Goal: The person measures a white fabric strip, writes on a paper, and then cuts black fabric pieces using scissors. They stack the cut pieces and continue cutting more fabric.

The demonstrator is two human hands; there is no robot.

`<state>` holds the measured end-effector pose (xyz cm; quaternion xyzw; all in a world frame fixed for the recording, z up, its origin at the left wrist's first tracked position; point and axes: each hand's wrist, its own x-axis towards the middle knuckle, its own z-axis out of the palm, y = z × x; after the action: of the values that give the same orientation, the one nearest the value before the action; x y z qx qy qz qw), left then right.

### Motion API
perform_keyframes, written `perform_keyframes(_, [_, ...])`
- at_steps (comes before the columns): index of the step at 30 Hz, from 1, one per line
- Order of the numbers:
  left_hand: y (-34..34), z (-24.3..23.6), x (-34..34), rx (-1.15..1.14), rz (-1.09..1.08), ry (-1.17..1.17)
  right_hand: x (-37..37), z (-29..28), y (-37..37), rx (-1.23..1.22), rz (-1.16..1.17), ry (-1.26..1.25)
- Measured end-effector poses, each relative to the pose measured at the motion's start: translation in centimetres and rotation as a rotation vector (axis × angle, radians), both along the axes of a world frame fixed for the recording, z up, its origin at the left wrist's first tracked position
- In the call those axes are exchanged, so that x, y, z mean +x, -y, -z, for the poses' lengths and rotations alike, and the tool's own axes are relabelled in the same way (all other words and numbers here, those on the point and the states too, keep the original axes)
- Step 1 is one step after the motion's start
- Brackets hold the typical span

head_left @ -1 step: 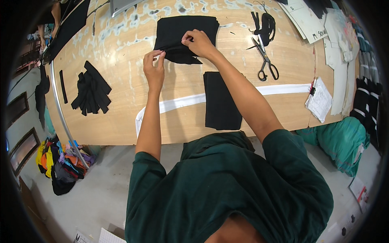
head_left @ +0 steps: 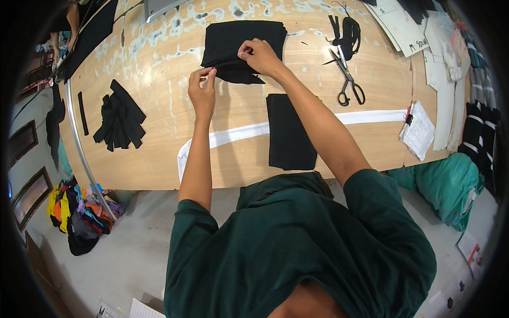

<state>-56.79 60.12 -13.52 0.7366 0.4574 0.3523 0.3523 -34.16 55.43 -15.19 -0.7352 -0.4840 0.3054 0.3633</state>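
A stack of black fabric pieces (head_left: 233,34) lies at the far middle of the table, its near edge ruffled and partly lifted. My left hand (head_left: 202,91) pinches the near left corner of the top layer between thumb and fingertips. Farther right, my right hand (head_left: 259,56) is closed with its fingertips on the same fabric, bunching it; the exact grip is partly hidden by the fingers. A second folded black fabric stack (head_left: 289,135) lies nearer to me, below my right forearm.
Black scissors (head_left: 347,79) and a bundle of black cord (head_left: 348,37) lie at right. White tape (head_left: 241,134) crosses the table. Black fabric strips (head_left: 117,122) rest at left, beside a metal rail (head_left: 79,143). Clipped papers (head_left: 418,130) lie on the right edge. Another person's arm (head_left: 72,21) shows far left.
My left hand and forearm have shifted very slightly to the right. The right hand and the fabric look the same.
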Motion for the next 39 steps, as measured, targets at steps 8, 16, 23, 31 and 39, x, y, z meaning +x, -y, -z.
perform_keyframes(8, [3.3, 1.5, 1.9, -0.470, -0.187, 0.223, -0.2, 0.4, 0.0, 0.044, 0.049, -0.023])
perform_keyframes(16, [3.0, 0.8, 4.1, -0.670, -0.441, 0.408, -0.3, -0.5, 1.5, 0.094, -0.061, 0.101])
perform_keyframes(23, [1.3, 1.5, 3.1, -0.854, -0.379, 0.494, 0.3, -2.1, 3.2, 0.261, -0.006, 0.014])
perform_keyframes(31, [2.7, 4.3, 1.4, -0.688, -0.395, 0.446, 7.7, 1.7, 5.1, 0.123, 0.558, -0.066])
perform_keyframes(39, [11.2, 3.4, 4.5, -0.060, -0.111, -0.109, 12.9, 0.5, -1.9, -0.069, -0.170, 0.003])
